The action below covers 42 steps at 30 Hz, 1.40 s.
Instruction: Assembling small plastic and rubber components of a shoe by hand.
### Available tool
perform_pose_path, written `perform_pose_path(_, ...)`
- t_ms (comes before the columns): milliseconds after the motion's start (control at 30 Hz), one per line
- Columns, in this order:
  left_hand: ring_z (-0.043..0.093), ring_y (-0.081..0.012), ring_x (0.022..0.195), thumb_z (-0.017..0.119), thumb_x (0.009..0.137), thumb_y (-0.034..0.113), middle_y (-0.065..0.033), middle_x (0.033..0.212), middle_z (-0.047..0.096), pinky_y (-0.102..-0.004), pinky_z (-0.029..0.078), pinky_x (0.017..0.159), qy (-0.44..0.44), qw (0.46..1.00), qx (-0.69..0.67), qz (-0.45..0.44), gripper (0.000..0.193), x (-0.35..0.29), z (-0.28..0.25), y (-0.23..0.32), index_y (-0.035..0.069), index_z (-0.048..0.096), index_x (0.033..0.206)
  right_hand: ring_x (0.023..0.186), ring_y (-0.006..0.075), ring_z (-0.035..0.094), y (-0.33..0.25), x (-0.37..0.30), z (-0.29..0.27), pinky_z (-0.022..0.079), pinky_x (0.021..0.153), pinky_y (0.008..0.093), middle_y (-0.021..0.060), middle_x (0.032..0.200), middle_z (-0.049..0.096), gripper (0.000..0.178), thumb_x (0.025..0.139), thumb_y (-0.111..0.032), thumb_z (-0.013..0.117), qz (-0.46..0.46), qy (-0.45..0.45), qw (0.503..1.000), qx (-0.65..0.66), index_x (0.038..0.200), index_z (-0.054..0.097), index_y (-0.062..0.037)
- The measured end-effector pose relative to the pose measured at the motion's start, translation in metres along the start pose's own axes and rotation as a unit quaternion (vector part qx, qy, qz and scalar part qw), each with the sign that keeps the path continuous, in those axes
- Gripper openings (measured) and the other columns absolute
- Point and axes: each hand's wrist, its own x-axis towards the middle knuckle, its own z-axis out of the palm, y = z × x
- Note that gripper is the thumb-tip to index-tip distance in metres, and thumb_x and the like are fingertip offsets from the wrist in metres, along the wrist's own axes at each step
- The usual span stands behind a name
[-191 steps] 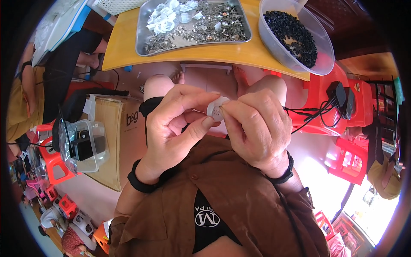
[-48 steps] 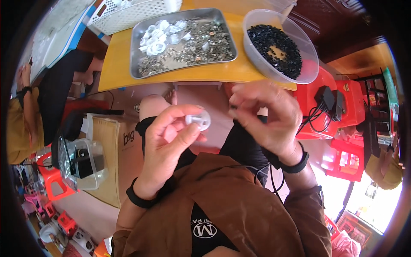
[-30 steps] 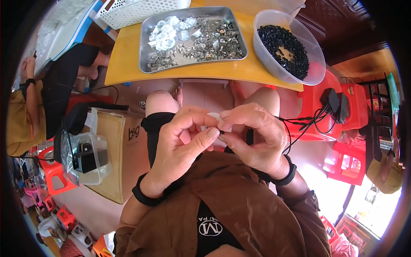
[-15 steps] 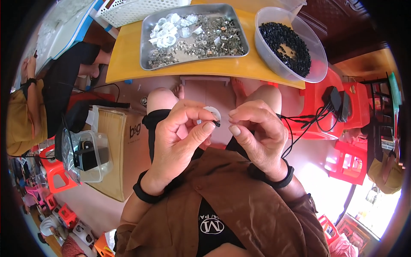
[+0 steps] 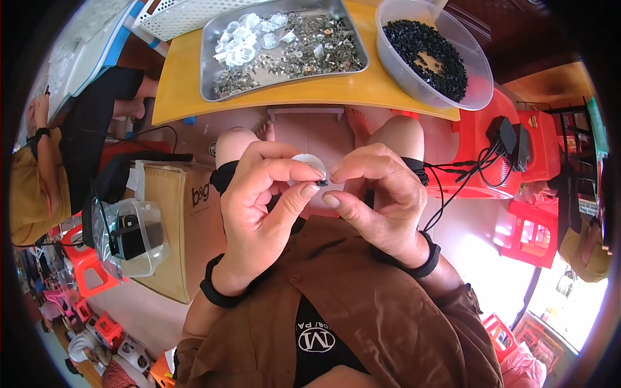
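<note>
My left hand [image 5: 264, 194] is closed, thumb and index finger pinching a small black plastic piece [image 5: 322, 183]. A white round plastic cap [image 5: 309, 165] shows just behind those fingertips, apparently in the same hand. Close by on the right is my right hand [image 5: 381, 193], its thumb and index finger bent but apart, with nothing visible between them. Its index fingertip comes very near the black piece; I cannot tell whether they touch. Beyond my hands, a metal tray [image 5: 284, 83] holds translucent white caps [image 5: 240, 42] and many small metal parts [image 5: 317, 48].
A clear plastic bowl [image 5: 477, 84] of small black pieces [image 5: 424, 55] stands on the yellow table [image 5: 178, 87]. A white perforated basket [image 5: 184, 18] is at its back left. A cardboard box [image 5: 194, 239] stands left, red stools [image 5: 530, 231] and black cables [image 5: 453, 181] right. Another person [image 5: 39, 174] sits at far left.
The table and its containers have shifted slightly up and left in the picture. Both hands lie slightly further left, and my right fingertips have come nearer to the black piece.
</note>
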Motion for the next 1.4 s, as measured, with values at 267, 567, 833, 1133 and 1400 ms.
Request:
perform_pose_path(267, 0.057, -0.0204, 0.077, 0.075, 0.073, 0.001, -0.0096, 0.092, 0.058, -0.0293, 0.046, 0.066, 0.049, 0.944, 0.247, 0.213, 0.018, 0.006, -0.001, 0.000, 0.007, 0.068, 0.088, 0.061, 0.0052, 0.053, -0.002, -0.003, 0.000, 0.042, 0.054, 0.0200, 0.0036, 0.083, 0.061, 0.016, 0.078, -0.008, 0.075, 0.080, -0.004, 0.994, 0.076, 0.089, 0.066, -0.0027)
perform_pose_path(567, 0.059, -0.0200, 0.077, 0.077, 0.071, 0.001, -0.0097, 0.094, 0.058, -0.0277, 0.049, 0.063, 0.037, 0.926, 0.291, 0.239, 0.021, 0.008, 0.001, 0.001, 0.007, 0.068, 0.089, 0.065, 0.0032, 0.053, -0.012, -0.002, -0.003, 0.042, 0.054, 0.0166, 0.0001, 0.085, 0.062, 0.018, 0.086, -0.008, 0.068, 0.208, -0.011, 0.947, 0.243, 0.099, 0.062, 0.0015)
perform_pose_path(833, 0.060, -0.0181, 0.074, 0.079, 0.069, 0.003, -0.0097, 0.097, 0.060, -0.0261, 0.051, 0.060, 0.047, 0.889, 0.342, 0.300, 0.022, 0.005, -0.002, 0.000, 0.007, 0.070, 0.088, 0.057, 0.0029, 0.051, -0.011, -0.003, -0.006, 0.040, 0.048, 0.0176, 0.0007, 0.077, 0.062, 0.021, 0.088, -0.012, 0.067, 0.290, -0.048, 0.909, 0.295, 0.103, 0.061, 0.0012)
perform_pose_path(1133, 0.058, -0.0165, 0.075, 0.077, 0.072, 0.002, -0.0087, 0.096, 0.058, -0.0245, 0.047, 0.060, 0.021, 0.943, 0.252, 0.216, 0.018, 0.007, -0.002, -0.007, 0.006, 0.067, 0.087, 0.062, 0.0066, 0.055, -0.003, -0.003, -0.001, 0.044, 0.052, 0.0207, 0.0035, 0.083, 0.062, 0.011, 0.084, -0.009, 0.069, 0.108, -0.006, 0.992, 0.069, 0.091, 0.066, -0.0009)
perform_pose_path(1400, 0.055, -0.0082, 0.077, 0.068, 0.081, -0.002, -0.0073, 0.103, 0.053, -0.0214, 0.047, 0.063, -0.008, 1.000, 0.011, 0.000, 0.010, 0.002, 0.001, -0.006, -0.002, 0.063, 0.090, 0.069, 0.0070, 0.059, -0.003, -0.003, -0.003, 0.048, 0.057, 0.0206, 0.0031, 0.086, 0.062, 0.013, 0.082, -0.005, 0.071, 0.135, 0.000, 0.981, 0.138, 0.092, 0.064, 0.0010)
